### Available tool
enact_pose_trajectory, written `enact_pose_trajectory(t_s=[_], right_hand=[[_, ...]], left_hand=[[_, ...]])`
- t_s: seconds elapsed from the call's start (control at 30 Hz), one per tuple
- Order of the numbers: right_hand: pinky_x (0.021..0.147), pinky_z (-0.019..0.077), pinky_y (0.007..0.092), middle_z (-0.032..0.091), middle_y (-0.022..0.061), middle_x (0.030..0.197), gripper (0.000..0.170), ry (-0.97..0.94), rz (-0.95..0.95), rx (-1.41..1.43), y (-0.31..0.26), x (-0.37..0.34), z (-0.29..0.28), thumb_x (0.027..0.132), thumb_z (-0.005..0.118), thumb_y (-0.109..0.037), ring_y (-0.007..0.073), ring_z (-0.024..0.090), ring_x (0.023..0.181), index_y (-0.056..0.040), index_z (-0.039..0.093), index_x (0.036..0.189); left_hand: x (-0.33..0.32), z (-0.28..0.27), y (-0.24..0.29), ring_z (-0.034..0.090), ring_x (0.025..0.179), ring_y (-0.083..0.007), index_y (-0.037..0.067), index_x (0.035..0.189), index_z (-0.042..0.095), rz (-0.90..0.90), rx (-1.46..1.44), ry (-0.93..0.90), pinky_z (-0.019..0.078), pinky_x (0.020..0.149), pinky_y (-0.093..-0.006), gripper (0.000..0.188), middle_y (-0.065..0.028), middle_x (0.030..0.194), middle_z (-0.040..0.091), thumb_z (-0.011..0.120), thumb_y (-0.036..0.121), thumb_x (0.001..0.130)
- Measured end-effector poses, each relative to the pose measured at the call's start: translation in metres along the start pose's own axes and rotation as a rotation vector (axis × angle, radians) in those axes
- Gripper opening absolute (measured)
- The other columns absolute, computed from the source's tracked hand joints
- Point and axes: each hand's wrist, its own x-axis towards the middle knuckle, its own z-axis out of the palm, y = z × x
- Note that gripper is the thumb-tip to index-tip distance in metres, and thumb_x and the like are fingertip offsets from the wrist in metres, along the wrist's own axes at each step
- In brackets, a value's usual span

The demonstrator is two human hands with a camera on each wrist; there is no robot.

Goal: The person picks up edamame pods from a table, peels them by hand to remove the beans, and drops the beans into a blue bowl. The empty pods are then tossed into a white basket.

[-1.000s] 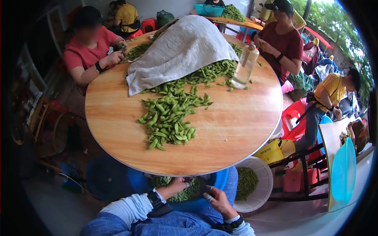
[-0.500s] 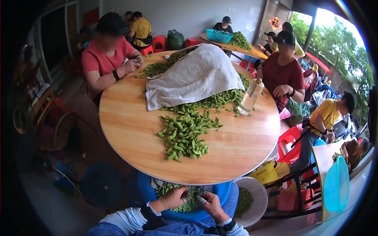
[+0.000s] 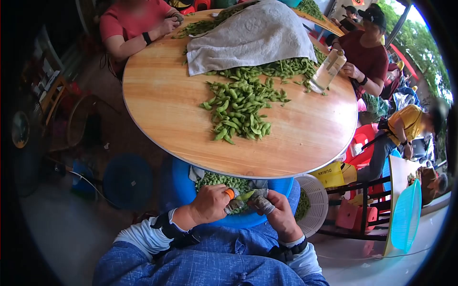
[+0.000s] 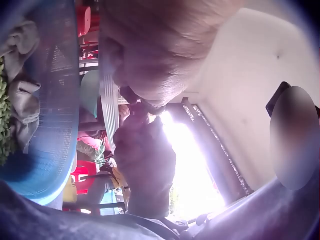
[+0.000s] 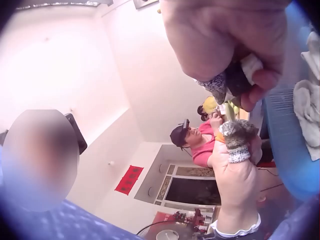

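A green edamame pod [image 3: 245, 196] spans the gap between my two hands, above a blue tub [image 3: 183, 188]. My left hand [image 3: 210, 205] pinches one end of it; an orange band and grey wrapping cover its fingertips. On the other side, my right hand [image 3: 282, 217] pinches the pod's far end with grey-wrapped thumb and finger. The right wrist view shows the pod [image 5: 230, 111] upright out of the left hand's wrapped fingertips [image 5: 239, 137]. Under the hands, shelled green beans [image 3: 223, 181] fill the tub, with grey cloth at its rim.
The round wooden table [image 3: 167, 119] stands just ahead, bearing a pile of pods [image 3: 241, 107], a grey towel [image 3: 253, 38] and a clear bottle [image 3: 327, 71]. A white basket [image 3: 317, 202] with pods is at my right. Two people in red [image 3: 133, 24] sit across the table.
Both hands have come up over the tub and closer together, with a green pod now showing between them. The head view has shifted, and the right-hand person in red has moved a hand to the bottle.
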Motion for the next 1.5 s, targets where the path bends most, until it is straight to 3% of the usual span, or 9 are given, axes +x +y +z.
enact_pose_trajectory(t_s=[0.47,0.67,0.73,0.87,1.0,1.1,1.23,1.4,1.5], right_hand=[[0.055,0.0323,0.0186,0.052,-0.0042,0.072,0.013,0.007,0.014,-0.021,0.009,0.006,-0.005,0.081,0.054,-0.015,0.0041,0.041,0.063,-0.0027,0.057,0.083],[0.069,0.0405,0.0216,0.057,-0.0003,0.081,0.012,-0.002,-0.03,0.002,0.011,0.011,-0.002,0.082,0.053,-0.009,0.0065,0.049,0.076,0.0003,0.056,0.088],[0.07,0.0406,0.0214,0.057,-0.0003,0.082,0.012,-0.01,-0.05,0.043,0.017,0.014,-0.003,0.082,0.053,-0.009,0.0064,0.049,0.076,0.0005,0.056,0.089],[0.071,0.041,0.0215,0.057,0.0002,0.083,0.013,0.02,-0.066,0.105,0.024,0.017,-0.003,0.082,0.052,-0.008,0.007,0.05,0.077,0.001,0.055,0.091],[0.068,0.0412,0.021,0.057,0.0006,0.082,0.012,0.049,-0.048,0.101,0.02,0.017,0.0,0.081,0.053,-0.008,0.0071,0.051,0.075,0.0005,0.055,0.09],[0.063,0.04,0.0181,0.058,-0.0013,0.079,0.012,-0.024,0.024,0.128,0.029,0.02,-0.01,0.08,0.055,-0.01,0.0048,0.05,0.071,-0.0018,0.057,0.089],[0.064,0.0411,0.0189,0.059,-0.0003,0.081,0.016,-0.071,-0.082,0.258,0.034,0.022,-0.007,0.08,0.058,-0.014,0.0054,0.052,0.071,-0.0016,0.057,0.091],[0.076,0.0417,0.023,0.059,0.0018,0.092,0.021,-0.112,-0.174,0.26,0.047,0.028,-0.007,0.081,0.056,-0.011,0.0084,0.053,0.083,0.0,0.055,0.099],[0.078,0.0406,0.0234,0.058,0.0018,0.095,0.022,-0.144,-0.24,0.235,0.053,0.03,-0.009,0.082,0.055,-0.01,0.0084,0.051,0.086,0.0,0.054,0.101]], left_hand=[[0.005,0.003,0.001,0.055,0.066,-0.0279,-0.001,0.058,0.054,0.161,0.141,0.015,0.0453,0.053,-0.0363,0.012,-0.0143,0.073,0.055,0.057,0.007,0.05],[0.004,0.007,-0.003,0.05,0.056,-0.0295,0.0,0.06,0.048,0.107,-0.005,-0.023,0.0399,0.046,-0.0366,0.014,-0.0137,0.063,0.049,0.058,0.009,0.057],[0.003,0.012,-0.005,0.048,0.052,-0.0315,0.002,0.059,0.044,0.09,-0.076,-0.009,0.0373,0.045,-0.0383,0.02,-0.014,0.058,0.045,0.06,0.013,0.064],[0.005,0.01,0.0,0.052,0.059,-0.0298,-0.001,0.069,0.048,-0.025,-0.078,-0.06,0.0427,0.05,-0.0373,0.015,-0.013,0.062,0.049,0.053,0.004,0.056],[0.006,0.012,0.003,0.051,0.057,-0.0344,-0.004,0.064,0.049,0.044,0.142,0.018,0.0411,0.049,-0.0396,0.018,-0.0173,0.06,0.049,0.06,0.01,0.059],[0.006,0.012,0.001,0.053,0.059,-0.0298,-0.001,0.068,0.049,0.06,0.06,0.041,0.0431,0.05,-0.0371,0.013,-0.0133,0.061,0.05,0.051,0.002,0.056],[0.006,0.019,0.002,0.052,0.056,-0.0314,0.0,0.08,0.054,-0.239,-0.581,-0.05,0.0411,0.051,-0.035,0.012,-0.0166,0.063,0.052,0.052,0.011,0.075],[-0.006,0.039,-0.008,0.04,0.051,-0.0075,0.005,0.082,0.054,-0.434,-1.063,0.022,0.0337,0.047,-0.0223,0.018,0.0018,0.058,0.046,0.045,0.021,0.086],[-0.011,0.041,-0.004,0.036,0.052,-0.005,0.011,0.082,0.056,-0.699,-1.61,0.018,0.0283,0.046,-0.0197,0.02,0.0053,0.061,0.044,0.046,0.027,0.087]])
